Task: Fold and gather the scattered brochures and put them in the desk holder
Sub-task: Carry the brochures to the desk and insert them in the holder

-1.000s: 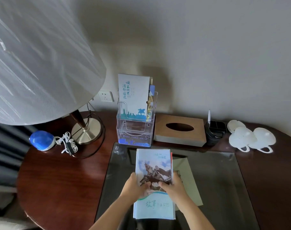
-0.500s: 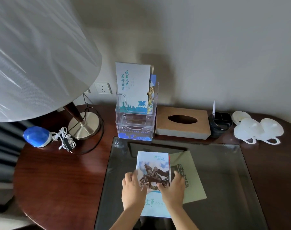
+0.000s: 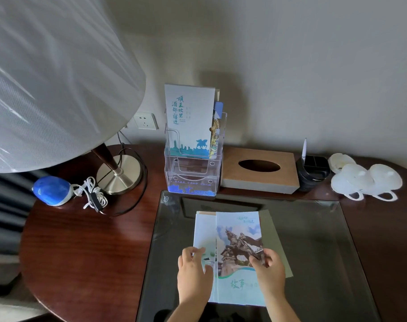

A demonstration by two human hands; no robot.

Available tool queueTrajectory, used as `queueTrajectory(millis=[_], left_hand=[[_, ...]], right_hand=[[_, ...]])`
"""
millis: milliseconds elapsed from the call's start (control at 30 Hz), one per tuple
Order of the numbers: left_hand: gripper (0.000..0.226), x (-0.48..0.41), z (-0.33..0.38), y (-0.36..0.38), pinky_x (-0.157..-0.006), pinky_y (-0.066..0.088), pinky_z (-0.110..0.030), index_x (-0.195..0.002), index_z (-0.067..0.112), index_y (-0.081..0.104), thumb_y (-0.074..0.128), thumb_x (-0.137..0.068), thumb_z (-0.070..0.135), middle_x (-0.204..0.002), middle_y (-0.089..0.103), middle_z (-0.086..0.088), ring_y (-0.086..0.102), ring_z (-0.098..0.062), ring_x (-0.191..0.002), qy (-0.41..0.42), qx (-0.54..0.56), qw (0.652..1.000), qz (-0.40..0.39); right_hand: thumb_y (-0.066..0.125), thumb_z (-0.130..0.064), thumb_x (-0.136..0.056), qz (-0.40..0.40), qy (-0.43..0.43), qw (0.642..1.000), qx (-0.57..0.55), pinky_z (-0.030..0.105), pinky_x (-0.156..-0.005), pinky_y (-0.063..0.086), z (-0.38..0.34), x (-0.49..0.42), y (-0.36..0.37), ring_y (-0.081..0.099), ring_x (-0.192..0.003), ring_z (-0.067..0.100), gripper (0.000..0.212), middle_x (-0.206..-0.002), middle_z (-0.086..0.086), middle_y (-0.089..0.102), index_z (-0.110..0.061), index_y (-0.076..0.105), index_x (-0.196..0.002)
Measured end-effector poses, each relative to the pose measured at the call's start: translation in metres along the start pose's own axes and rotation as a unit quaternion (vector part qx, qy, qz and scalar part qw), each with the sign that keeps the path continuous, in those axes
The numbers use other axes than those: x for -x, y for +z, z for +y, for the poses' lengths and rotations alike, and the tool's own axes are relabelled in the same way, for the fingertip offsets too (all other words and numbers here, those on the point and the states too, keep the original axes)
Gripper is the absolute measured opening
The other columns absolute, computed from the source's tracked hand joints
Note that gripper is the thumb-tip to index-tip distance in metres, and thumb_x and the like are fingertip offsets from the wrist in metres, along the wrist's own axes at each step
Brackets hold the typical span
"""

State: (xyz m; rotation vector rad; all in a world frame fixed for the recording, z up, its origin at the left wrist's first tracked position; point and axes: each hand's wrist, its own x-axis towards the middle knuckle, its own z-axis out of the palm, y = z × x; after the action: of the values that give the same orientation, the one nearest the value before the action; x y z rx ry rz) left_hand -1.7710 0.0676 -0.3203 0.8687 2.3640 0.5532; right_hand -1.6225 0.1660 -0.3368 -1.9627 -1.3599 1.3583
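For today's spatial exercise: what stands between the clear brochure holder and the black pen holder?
The brown tissue box, shown in the head view.

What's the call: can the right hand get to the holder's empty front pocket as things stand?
Probably yes. The right hand pinches a brochure, but past it only bare glass lies before the holder, and the front pocket is open on top. The tissue box sits beside, not in front.

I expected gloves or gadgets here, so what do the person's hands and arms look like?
Plain: left hand and right hand are bare, with no gloves, rings or watch visible. Both forearms are bare down to the frame's edge; no sleeve shows.
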Motion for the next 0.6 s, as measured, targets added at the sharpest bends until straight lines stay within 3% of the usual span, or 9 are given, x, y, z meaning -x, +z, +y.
queueTrajectory(millis=[100,233,300,367,467,533,600], left_hand=[[0.039,-0.002,0.0,-0.001,-0.092,0.046,-0.02,-0.13,0.03,0.05,0.051,-0.091,0.025,-0.127,0.049,0.012,0.048,-0.007,-0.116,0.012,0.037,0.999,-0.018],[0.029,-0.01,0.012,-0.001,-0.085,0.051,-0.024,-0.121,0.026,0.058,0.04,-0.099,0.029,-0.116,0.064,0.005,0.061,-0.008,-0.101,-0.052,0.209,0.968,-0.131],[0.028,-0.014,0.018,-0.003,-0.07,0.05,-0.015,-0.104,0.023,0.063,0.036,-0.1,0.026,-0.103,0.068,0.003,0.064,-0.007,-0.089,-0.088,0.258,0.948,-0.163],[0.029,-0.016,0.019,-0.006,-0.061,0.047,-0.011,-0.09,0.024,0.065,0.038,-0.1,0.02,-0.091,0.069,0.004,0.064,-0.007,-0.079,-0.096,0.275,0.941,-0.172],[0.015,-0.019,0.013,-0.008,-0.063,0.054,-0.021,-0.089,0.018,0.069,0.056,-0.094,0.013,-0.088,0.075,0.002,0.07,-0.013,-0.081,-0.109,0.318,0.929,-0.154],[0.002,-0.019,0.007,-0.01,-0.065,0.061,-0.035,-0.086,0.012,0.07,0.07,-0.085,0.013,-0.081,0.078,0.0,0.074,-0.021,-0.078,-0.13,0.362,0.914,-0.127],[0.011,-0.02,0.003,-0.012,-0.068,0.062,-0.041,-0.084,0.009,0.07,0.076,-0.079,0.016,-0.079,0.078,-0.001,0.074,-0.024,-0.076,-0.138,0.389,0.905,-0.099]], right_hand=[[0.072,-0.007,-0.081,-0.047,0.019,0.997,-0.062,0.035,-0.082,0.046,0.003,-0.003,-0.011,0.062,-0.092,0.02,0.026,-0.106,0.01,0.067,-0.012,0.059,-0.102],[0.071,-0.003,-0.081,-0.097,0.094,0.976,-0.17,0.054,-0.106,0.039,0.005,-0.009,-0.016,0.052,-0.121,0.036,0.049,-0.125,0.016,0.058,0.0,0.051,-0.126],[0.068,-0.003,-0.083,-0.117,0.109,0.968,-0.196,0.057,-0.106,0.039,0.002,-0.01,-0.014,0.049,-0.125,0.041,0.053,-0.13,0.022,0.056,0.001,0.046,-0.131],[0.064,-0.001,-0.086,-0.135,0.104,0.965,-0.197,0.052,-0.096,0.046,-0.003,-0.009,-0.013,0.056,-0.116,0.042,0.044,-0.124,0.024,0.059,0.001,0.048,-0.126],[0.062,0.0,-0.087,-0.144,0.084,0.969,-0.183,0.052,-0.095,0.045,-0.008,-0.01,-0.016,0.056,-0.116,0.041,0.03,-0.119,0.023,0.061,-0.002,0.053,-0.115],[0.062,0.0,-0.087,-0.154,0.08,0.968,-0.181,0.05,-0.094,0.045,-0.009,-0.012,-0.02,0.056,-0.115,0.039,0.022,-0.116,0.021,0.062,-0.006,0.056,-0.107],[0.061,0.001,-0.088,-0.167,0.09,0.964,-0.188,0.047,-0.09,0.045,-0.01,-0.014,-0.024,0.056,-0.115,0.04,0.023,-0.117,0.023,0.061,-0.004,0.054,-0.109]])
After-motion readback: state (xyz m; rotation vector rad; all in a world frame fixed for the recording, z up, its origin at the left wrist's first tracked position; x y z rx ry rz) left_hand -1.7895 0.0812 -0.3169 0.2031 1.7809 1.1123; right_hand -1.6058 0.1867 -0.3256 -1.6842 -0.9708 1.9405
